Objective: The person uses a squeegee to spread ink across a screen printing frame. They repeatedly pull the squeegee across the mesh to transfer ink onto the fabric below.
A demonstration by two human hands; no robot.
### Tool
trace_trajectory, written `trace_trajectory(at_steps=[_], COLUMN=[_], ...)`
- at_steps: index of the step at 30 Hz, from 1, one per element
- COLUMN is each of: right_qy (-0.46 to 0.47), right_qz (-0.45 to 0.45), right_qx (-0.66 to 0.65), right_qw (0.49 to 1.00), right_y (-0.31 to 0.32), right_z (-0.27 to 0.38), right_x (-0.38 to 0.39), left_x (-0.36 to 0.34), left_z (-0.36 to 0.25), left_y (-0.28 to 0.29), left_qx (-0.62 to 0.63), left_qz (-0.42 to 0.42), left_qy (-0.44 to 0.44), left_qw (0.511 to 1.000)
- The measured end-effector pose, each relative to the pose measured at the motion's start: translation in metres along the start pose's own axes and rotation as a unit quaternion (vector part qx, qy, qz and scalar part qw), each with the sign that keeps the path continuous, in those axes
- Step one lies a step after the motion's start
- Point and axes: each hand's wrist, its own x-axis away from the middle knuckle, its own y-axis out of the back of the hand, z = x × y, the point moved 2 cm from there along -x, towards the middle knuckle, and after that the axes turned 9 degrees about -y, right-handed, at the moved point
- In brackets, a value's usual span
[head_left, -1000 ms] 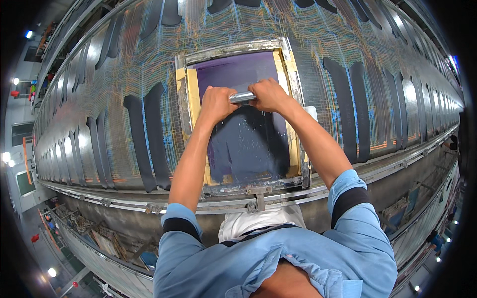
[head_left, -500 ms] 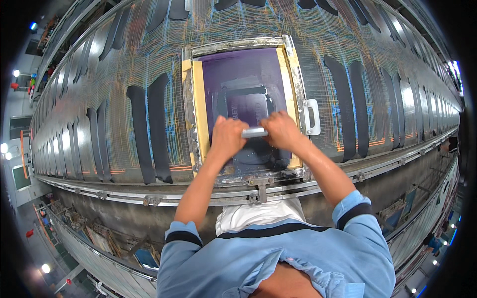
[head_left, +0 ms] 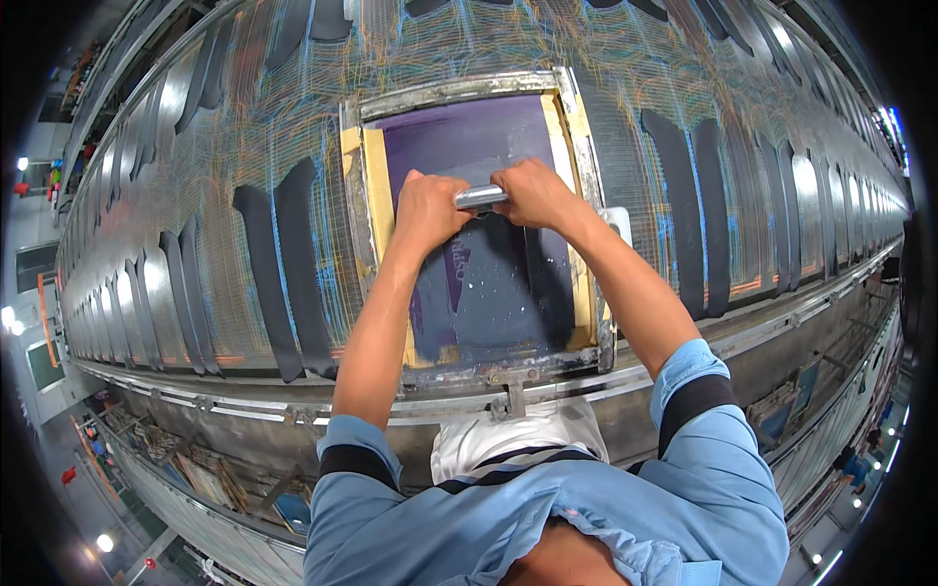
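Both of my hands grip a squeegee (head_left: pixel 481 197) by its metal bar handle, over the upper half of a screen-printing frame. My left hand (head_left: pixel 430 209) is wrapped round the bar's left end, my right hand (head_left: pixel 532 193) round its right end. The blade is mostly hidden under them. Beneath lies the purple mesh (head_left: pixel 445 129), with a dark, wet-looking area (head_left: pixel 503 303) and small pale specks on the side nearer me. The worn metal screen frame (head_left: pixel 469 90) has yellow tape (head_left: pixel 379 181) along its inner sides.
A long table (head_left: pixel 322 127) covered in coloured lines carries the frame. Dark strip-shaped pieces lie in pairs left (head_left: pixel 264 278) and right (head_left: pixel 674 210) of it. A metal rail (head_left: pixel 674 356) runs along the near edge. A white handle (head_left: pixel 620 227) sits partly behind my right forearm.
Both hands have pushed the squeegee away from me, up the screen. The dark area nearer me is now uncovered. My view has also turned slightly.
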Motion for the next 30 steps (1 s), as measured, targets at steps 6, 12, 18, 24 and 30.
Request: trace_trajectory(at_steps=[6,12,18,24,30], right_qy=[0.055,0.009,-0.316,-0.309,-0.304], right_qz=[-0.012,-0.166,-0.369,-0.348,-0.358], right_qx=[-0.009,-0.159,-0.092,-0.212,-0.239], right_qw=[0.998,0.973,0.869,0.859,0.85], right_y=[-0.045,-0.011,-0.026,-0.029,-0.009], right_z=[0.038,0.022,-0.109,-0.106,-0.092], right_x=[0.13,0.144,0.116,0.127,0.136], left_x=[0.114,0.143,0.138,0.071,0.014], left_z=[-0.08,-0.106,-0.091,-0.047,-0.021], left_y=[-0.028,-0.033,-0.026,0.008,0.03], left_qx=[-0.024,0.003,0.05,0.026,0.009], left_qz=[-0.017,-0.071,0.052,-0.048,-0.034], left_qy=[-0.039,-0.036,0.01,-0.031,-0.024], left_qw=[0.999,0.997,0.997,0.998,0.999])
